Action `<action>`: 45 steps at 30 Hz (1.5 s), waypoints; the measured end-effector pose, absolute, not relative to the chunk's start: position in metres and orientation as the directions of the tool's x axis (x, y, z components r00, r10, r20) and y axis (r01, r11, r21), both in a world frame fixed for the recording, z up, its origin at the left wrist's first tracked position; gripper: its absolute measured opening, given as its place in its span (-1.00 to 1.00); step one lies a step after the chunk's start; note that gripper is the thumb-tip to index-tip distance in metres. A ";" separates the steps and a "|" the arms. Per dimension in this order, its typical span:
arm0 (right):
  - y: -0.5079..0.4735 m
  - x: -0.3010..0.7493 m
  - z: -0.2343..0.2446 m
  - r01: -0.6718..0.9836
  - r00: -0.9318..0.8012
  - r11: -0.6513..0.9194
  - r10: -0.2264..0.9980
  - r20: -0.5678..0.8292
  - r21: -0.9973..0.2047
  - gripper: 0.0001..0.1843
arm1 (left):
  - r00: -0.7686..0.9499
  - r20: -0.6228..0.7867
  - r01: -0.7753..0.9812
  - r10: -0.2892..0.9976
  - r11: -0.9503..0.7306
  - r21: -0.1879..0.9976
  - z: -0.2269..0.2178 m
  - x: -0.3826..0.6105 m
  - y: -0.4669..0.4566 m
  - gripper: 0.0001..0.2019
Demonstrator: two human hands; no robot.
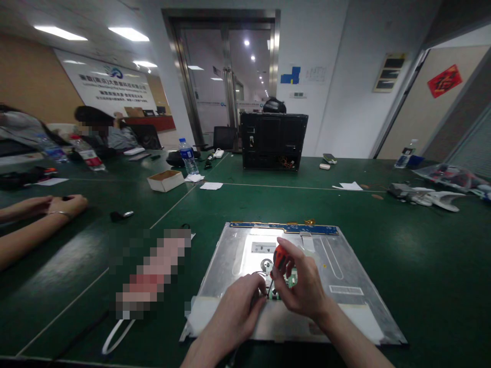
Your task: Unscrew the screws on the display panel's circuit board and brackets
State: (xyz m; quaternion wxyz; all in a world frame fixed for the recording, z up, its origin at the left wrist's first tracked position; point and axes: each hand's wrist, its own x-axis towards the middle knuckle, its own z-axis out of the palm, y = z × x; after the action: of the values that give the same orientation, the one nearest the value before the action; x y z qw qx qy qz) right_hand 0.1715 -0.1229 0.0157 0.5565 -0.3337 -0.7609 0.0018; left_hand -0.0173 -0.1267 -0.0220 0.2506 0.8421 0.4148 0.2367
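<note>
A silver display panel (pixel 345 260) lies face down on the green table in front of me, a blue circuit strip (pixel 284 228) along its far edge. My right hand (pixel 303 286) is closed round an orange-handled screwdriver (pixel 279 258), its tip pointing down at a small green circuit board (pixel 290 280) on the panel's back. My left hand (pixel 240 304) rests on the panel beside the tip, fingers pinched together near the board; what they hold is too small to make out.
Another person's forearms (pixel 42 209) lie on the table at the left. A cardboard box (pixel 165 180), a water bottle (pixel 188 156) and a black computer case (pixel 273 140) stand further back. White parts (pixel 433 197) lie at the right. A white cable loop (pixel 115 335) lies near the front edge.
</note>
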 end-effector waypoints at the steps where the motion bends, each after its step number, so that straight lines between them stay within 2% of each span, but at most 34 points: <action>1: -0.122 0.171 0.015 0.512 -0.153 0.774 0.509 0.847 -0.373 -0.40 | 0.545 0.190 0.579 0.817 -0.530 0.620 -0.021 -0.017 -0.127 -0.89; 7: -0.120 0.170 0.016 0.513 -0.147 0.778 0.496 0.856 -0.363 -0.46 | 0.555 0.187 0.577 0.810 -0.537 0.616 -0.017 -0.015 -0.126 -0.90; 22: -0.121 0.172 0.014 0.476 -0.167 0.782 0.529 0.832 -0.402 -0.35 | 0.593 0.229 0.573 0.772 -0.604 0.555 -0.024 -0.012 -0.124 -0.91; 34: -0.116 0.172 0.012 0.543 -0.144 0.765 0.492 0.859 -0.347 -0.49 | 0.594 0.264 0.551 0.760 -0.623 0.555 -0.021 -0.013 -0.124 -0.88; 45: -0.118 0.172 0.012 0.465 -0.181 0.803 0.498 0.848 -0.372 -0.35 | 0.587 0.259 0.554 0.767 -0.615 0.561 -0.026 -0.014 -0.123 -0.88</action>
State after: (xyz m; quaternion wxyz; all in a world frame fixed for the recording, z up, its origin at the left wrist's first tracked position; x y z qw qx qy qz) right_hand 0.1720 -0.1181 0.0115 0.5578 -0.3132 -0.7684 0.0146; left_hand -0.0140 -0.1228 -0.0262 0.2160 0.8643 0.3820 0.2456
